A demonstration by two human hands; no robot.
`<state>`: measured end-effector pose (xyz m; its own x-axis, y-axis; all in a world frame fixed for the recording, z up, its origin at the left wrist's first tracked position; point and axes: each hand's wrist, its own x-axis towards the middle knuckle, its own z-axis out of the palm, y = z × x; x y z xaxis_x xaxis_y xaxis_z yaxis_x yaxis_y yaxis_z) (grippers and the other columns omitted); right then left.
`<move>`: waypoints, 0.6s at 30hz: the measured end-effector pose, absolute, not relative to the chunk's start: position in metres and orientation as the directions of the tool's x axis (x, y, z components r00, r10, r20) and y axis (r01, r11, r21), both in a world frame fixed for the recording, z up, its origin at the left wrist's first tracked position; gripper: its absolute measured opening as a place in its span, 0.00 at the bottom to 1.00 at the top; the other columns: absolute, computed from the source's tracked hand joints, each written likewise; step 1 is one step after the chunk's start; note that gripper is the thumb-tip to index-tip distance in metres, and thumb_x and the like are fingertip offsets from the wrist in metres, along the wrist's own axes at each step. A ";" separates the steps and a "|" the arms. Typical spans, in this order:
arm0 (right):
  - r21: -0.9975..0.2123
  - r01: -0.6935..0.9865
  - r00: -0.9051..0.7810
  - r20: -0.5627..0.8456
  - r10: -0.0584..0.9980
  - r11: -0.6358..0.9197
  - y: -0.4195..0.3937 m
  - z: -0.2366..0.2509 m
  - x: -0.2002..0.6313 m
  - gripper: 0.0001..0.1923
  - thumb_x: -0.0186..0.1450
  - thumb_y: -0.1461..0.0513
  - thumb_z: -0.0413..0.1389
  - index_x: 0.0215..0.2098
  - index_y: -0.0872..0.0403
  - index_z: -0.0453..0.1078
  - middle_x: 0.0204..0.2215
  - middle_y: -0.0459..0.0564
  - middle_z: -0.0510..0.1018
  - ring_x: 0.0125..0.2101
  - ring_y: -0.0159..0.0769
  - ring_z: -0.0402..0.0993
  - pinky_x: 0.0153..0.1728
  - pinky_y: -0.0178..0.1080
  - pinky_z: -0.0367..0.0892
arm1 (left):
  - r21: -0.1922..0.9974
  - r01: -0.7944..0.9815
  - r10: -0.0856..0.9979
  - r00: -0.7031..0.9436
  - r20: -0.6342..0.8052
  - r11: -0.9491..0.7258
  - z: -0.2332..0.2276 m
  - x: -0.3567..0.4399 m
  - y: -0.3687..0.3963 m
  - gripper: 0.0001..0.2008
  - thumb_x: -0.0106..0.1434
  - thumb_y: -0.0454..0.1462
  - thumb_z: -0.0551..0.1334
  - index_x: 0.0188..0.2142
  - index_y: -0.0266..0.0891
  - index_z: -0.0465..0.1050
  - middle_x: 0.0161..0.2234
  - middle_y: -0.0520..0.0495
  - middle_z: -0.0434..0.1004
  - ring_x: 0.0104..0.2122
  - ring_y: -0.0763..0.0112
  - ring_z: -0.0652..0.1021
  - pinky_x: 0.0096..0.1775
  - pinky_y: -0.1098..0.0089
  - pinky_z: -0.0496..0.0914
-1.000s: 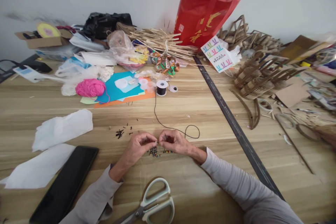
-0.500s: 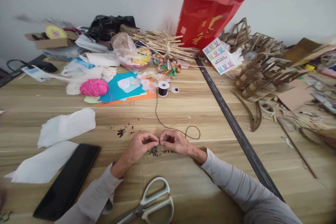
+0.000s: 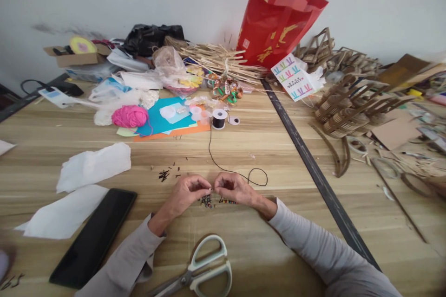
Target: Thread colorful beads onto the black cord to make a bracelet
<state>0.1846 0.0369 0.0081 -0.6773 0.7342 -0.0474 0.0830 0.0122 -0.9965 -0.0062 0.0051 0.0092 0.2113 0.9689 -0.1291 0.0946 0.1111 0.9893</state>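
My left hand (image 3: pixel 193 193) is closed in a pinch, thumb against forefinger, on something too small to name, perhaps a bead. Facing it, my right hand (image 3: pixel 234 190) pinches the black cord (image 3: pixel 216 162), a short bit of which shows between the two sets of fingertips. The cord runs from the black spool (image 3: pixel 219 119), curls in a loop and passes beneath the right hand. Under my fingers lie several small dark beads (image 3: pixel 206 201) in a loose cluster, and a short row of coloured beads (image 3: pixel 229 201) shows below the right hand.
White-handled scissors (image 3: pixel 209 267) lie close to me. A black phone-like slab (image 3: pixel 93 237) and white paper pieces (image 3: pixel 93 167) are at left, with short black bits (image 3: pixel 164 175) nearer the middle. Pink yarn (image 3: pixel 129 116), a red bag (image 3: pixel 278 23) and small woven baskets (image 3: pixel 337 113) stand farther back.
The view has shifted slightly, so the table's things sit a little further right. My fingertips have drawn a touch apart, and a short stretch of cord shows between them.
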 end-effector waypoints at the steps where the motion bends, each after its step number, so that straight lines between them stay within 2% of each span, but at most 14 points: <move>1: -0.996 0.087 -0.680 -0.049 0.732 0.013 0.037 0.008 0.185 0.11 0.59 0.57 0.57 0.28 0.58 0.65 0.20 0.42 0.65 0.20 0.23 0.56 0.22 0.29 0.54 | 0.989 0.098 0.969 0.209 -0.130 0.111 0.009 -0.006 0.005 0.05 0.48 0.34 0.67 0.25 0.34 0.75 0.22 0.50 0.76 0.23 0.73 0.73 0.27 0.74 0.68; 18: -0.995 0.100 -0.702 -0.052 0.710 0.026 0.037 0.009 0.185 0.11 0.59 0.57 0.57 0.28 0.58 0.66 0.20 0.41 0.64 0.20 0.24 0.56 0.21 0.28 0.54 | 0.989 0.105 0.971 0.206 -0.124 0.104 0.014 -0.006 0.005 0.04 0.48 0.34 0.67 0.25 0.34 0.75 0.22 0.50 0.76 0.23 0.73 0.73 0.28 0.74 0.69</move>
<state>0.1854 0.0368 0.0087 -0.7025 0.7098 -0.0521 0.0996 0.0255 -0.9947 -0.0057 0.0046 0.0135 0.2060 0.9707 -0.1237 0.1054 0.1037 0.9890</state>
